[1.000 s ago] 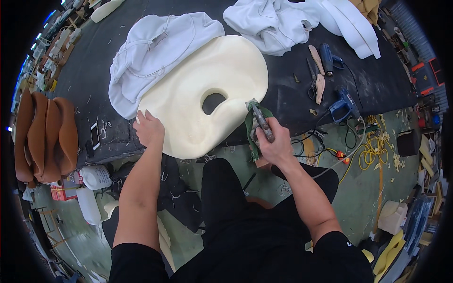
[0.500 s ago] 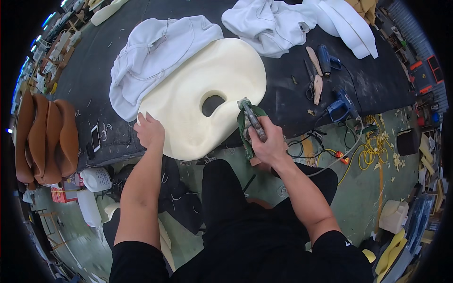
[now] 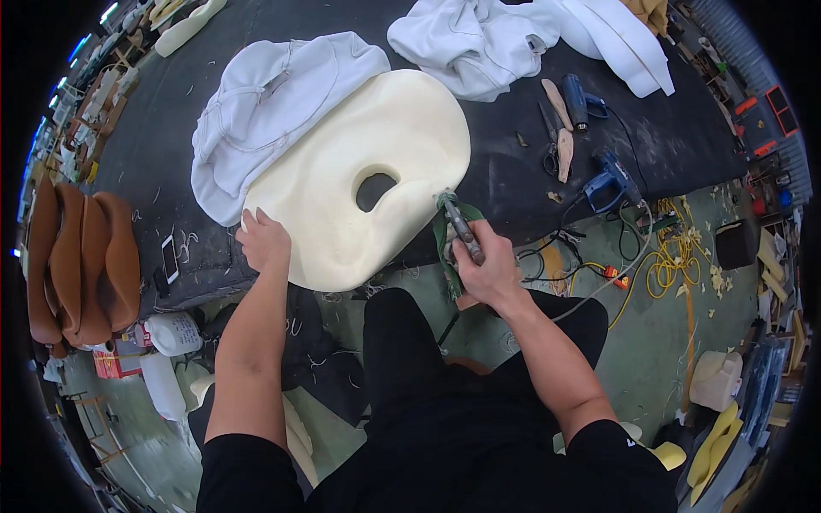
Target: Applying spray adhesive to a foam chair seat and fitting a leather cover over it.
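A cream-coloured moulded foam piece (image 3: 321, 184) with an oval hole lies on the dark-covered table, its near edge toward my lap. At its left edge my left hand (image 3: 266, 242) grips the foam with bent fingers; the fingertips are partly hidden. My right hand (image 3: 489, 263) is wrapped around a grey metal hand tool (image 3: 463, 227). The tool's tip is against or very close to the foam's right edge, beyond the hole. A green strip of material (image 3: 444, 235) hangs beside the tool. White stitched fabric (image 3: 282, 98) lies behind the foam, touching its far left side.
More white fabric (image 3: 470, 47) lies at the back. Dark-handled scissors (image 3: 552, 154), blue heat-gun-like tools (image 3: 611, 181) and cords are at the right. A phone (image 3: 171, 259) rests at the left, near stacked brown pads (image 3: 81, 261). A coiled yellow cable (image 3: 671, 269) lies on the floor.
The foam and table have shifted slightly left in view. My left hand stays on the foam edge, and my right hand still holds the tool near the same part of the edge.
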Tool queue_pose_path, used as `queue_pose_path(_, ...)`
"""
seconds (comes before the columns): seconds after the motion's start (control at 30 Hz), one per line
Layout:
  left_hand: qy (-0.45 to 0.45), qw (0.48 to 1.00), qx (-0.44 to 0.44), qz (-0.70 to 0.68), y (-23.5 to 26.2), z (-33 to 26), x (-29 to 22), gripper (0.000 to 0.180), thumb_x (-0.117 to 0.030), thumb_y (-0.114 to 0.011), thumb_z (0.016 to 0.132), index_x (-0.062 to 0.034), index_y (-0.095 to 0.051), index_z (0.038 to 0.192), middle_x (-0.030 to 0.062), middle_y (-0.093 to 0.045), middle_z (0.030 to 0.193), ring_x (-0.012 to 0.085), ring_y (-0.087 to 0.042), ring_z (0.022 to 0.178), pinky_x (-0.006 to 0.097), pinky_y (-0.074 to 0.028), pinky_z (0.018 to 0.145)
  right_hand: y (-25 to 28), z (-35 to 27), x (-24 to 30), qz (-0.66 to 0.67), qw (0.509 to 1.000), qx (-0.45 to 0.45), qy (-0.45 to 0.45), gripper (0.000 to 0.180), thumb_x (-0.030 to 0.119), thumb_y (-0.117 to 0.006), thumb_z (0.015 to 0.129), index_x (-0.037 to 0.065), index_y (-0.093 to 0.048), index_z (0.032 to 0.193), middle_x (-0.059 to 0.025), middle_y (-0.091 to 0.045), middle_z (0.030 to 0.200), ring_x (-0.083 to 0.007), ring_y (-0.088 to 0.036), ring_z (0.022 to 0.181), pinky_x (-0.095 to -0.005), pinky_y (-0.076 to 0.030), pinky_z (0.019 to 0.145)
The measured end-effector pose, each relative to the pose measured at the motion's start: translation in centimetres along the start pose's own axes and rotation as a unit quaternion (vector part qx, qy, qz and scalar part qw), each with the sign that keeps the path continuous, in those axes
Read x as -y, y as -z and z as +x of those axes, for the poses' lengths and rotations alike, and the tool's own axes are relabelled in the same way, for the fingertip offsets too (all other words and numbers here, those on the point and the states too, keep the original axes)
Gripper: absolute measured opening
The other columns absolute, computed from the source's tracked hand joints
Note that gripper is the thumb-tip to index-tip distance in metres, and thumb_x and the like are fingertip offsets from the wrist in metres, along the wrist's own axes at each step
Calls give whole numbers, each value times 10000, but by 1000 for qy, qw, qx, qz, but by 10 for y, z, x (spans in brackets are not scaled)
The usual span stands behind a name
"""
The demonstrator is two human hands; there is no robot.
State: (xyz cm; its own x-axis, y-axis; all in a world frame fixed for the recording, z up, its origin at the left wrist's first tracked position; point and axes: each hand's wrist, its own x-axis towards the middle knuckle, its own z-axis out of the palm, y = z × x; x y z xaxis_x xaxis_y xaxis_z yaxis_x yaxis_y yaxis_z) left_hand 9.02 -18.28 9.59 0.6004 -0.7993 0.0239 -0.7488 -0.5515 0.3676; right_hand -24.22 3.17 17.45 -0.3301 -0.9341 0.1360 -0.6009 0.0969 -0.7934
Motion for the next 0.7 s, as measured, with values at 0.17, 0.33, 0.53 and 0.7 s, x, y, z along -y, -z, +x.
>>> queue_pose_path(0.17, 0, 1000, 3, 1, 0, 0, 0, 558, -557, -369, 1114, -283, -465, 1591, 163, -506, 1521, 411, -654, 1246, 542, -560, 993, 3, 6, 11, 12, 999, 22, -38, 222, 171, -730, 928, 6, -633, 1041, -223, -710, 815, -441, -715, 792, -516, -540, 732)
queue_pose_path(0.33, 3, 1000, 11, 5, 2, -2, -2, 559, -557, -367, 1114, -288, -461, 1594, 159, -507, 1517, 411, -654, 1244, 543, -559, 993, 6, -4, -9, -7, 999, -31, 0, 183, 133, -707, 957, -15, -644, 1044, -165, -660, 722, -277, -668, 626, -391, -505, 630)
queue_pose_path(0.53, 0, 1000, 6, 1, 1, 0, 1, 558, -553, -369, 1114, -289, -457, 1598, 160, -507, 1516, 416, -646, 1253, 543, -553, 1002, 17, -18, -7, -13, 997, 3, -76, 230, 167, -727, 934, -2, -661, 1075, -218, -727, 849, -428, -726, 805, -499, -552, 744)
queue_pose_path(0.7, 2, 1000, 9, -3, 3, -2, -1, 557, -550, -366, 1115, -288, -459, 1598, 163, -508, 1517, 420, -643, 1258, 544, -550, 1005, 13, -13, -1, -2, 999, 11, -53, 226, 170, -727, 932, 2, -642, 1058, -216, -724, 846, -433, -721, 801, -508, -546, 741)
